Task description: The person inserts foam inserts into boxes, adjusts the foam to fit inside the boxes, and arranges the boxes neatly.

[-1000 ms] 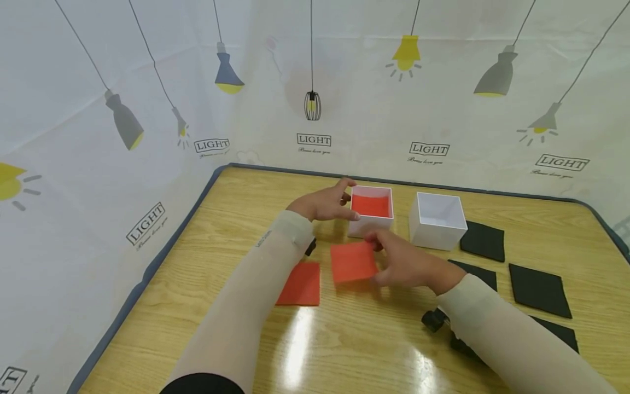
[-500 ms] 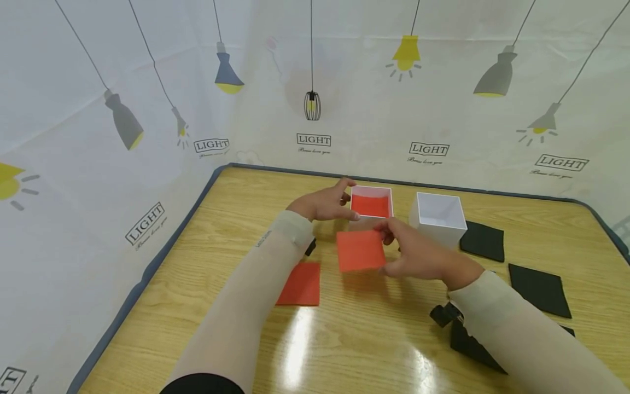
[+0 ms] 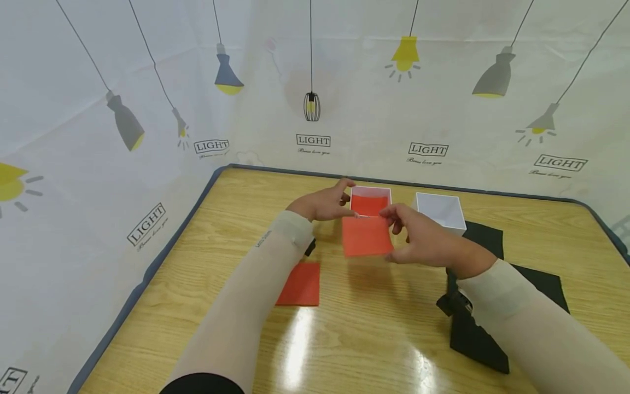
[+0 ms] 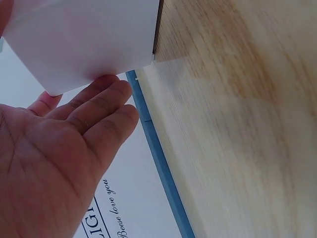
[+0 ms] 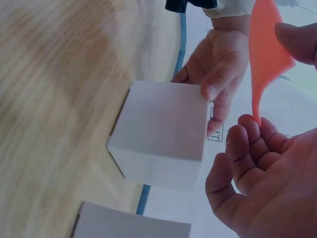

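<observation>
My right hand (image 3: 428, 238) pinches a thin red square sheet (image 3: 366, 236) by its right edge, thumb below and fingers above. The sheet hangs over the near side of a white box (image 3: 371, 191), level with its rim, and looks bent in the right wrist view. My left hand (image 3: 320, 205) holds this box at its left side, thumb on the near corner. Its other fingers lie against the box wall (image 4: 89, 44) in the left wrist view. Inside the box lies more red sheet (image 3: 369, 206). Another red square (image 3: 301, 284) lies on the table, partly behind my left forearm.
A second white box (image 3: 439, 210) stands to the right, partly hidden by my right hand. Several black squares (image 3: 477, 339) lie on the wooden table (image 3: 374, 339) at the right, some under my forearm. A printed curtain (image 3: 256, 120) rises behind the table edge.
My right hand has carried the red sheet up and away from me, slightly rightward, to the near rim of the left box. My left hand stays at the box.
</observation>
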`<state>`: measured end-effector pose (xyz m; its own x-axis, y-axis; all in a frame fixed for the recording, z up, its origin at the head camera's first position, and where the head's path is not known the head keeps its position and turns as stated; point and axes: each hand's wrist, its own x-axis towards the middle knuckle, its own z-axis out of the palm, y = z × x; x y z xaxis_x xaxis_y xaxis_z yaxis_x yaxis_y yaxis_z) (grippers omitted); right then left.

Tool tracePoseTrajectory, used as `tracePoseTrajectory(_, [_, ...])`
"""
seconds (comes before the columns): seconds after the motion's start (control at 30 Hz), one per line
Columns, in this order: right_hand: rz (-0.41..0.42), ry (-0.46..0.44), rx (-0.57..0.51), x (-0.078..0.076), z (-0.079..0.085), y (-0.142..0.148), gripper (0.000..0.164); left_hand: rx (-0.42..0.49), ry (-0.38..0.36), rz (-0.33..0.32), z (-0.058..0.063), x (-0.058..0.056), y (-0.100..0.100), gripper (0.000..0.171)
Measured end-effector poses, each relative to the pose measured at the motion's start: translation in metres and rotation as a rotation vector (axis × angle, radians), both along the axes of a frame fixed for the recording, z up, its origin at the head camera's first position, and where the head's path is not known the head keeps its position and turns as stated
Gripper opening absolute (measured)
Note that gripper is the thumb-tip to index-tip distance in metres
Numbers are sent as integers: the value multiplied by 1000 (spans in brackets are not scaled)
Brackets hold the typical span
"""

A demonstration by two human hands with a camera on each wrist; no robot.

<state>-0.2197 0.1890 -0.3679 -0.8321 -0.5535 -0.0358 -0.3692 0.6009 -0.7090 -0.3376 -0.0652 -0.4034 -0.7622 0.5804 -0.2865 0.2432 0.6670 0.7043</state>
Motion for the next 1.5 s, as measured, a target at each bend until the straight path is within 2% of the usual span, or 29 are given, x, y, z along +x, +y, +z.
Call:
tracePoseTrajectory(0.33, [-22, -7, -1, -7, 14, 4, 73, 44, -17, -14, -1, 0, -3, 92])
tracePoseTrajectory(0.63, [-51, -3, 22, -16, 19, 4, 75, 59, -25, -13, -2, -2, -2, 87])
tracePoseTrajectory(0.97, [-72, -29, 26, -30, 21, 6, 79, 41, -19, -14, -1, -1, -1, 86])
tracePoseTrajectory(1.27, [-128, -64, 15, -45, 22, 4, 81, 101, -61, 11, -1, -2, 0, 76])
tracePoseTrajectory(1.5, [-178, -79, 56, -58, 20, 3, 81, 82, -48, 13, -3, -2, 0, 84])
